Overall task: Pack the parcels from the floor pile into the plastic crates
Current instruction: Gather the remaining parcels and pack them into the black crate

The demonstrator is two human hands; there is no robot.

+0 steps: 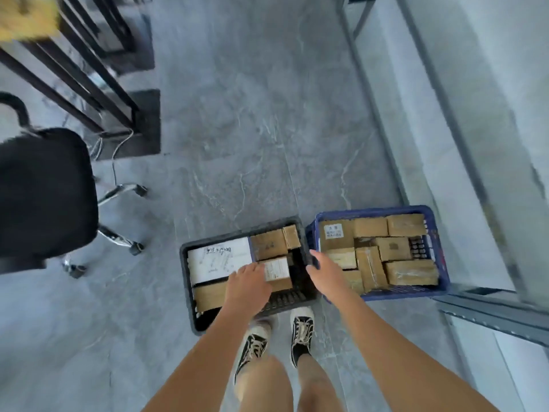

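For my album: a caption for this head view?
Both hands reach over two parcel-filled crates.

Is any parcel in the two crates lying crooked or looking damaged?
Mostly tidy. In the blue crate, one long brown parcel lies at an angle to its neighbours. The black crate has bare floor showing at its right side. No damage is visible; the picture is blurred.

Two crates sit side by side on the floor. The black crate (185, 281) holds a white parcel (219, 260) and several brown boxes (269, 243). The blue crate (436, 233) is packed with brown parcels (411, 272).
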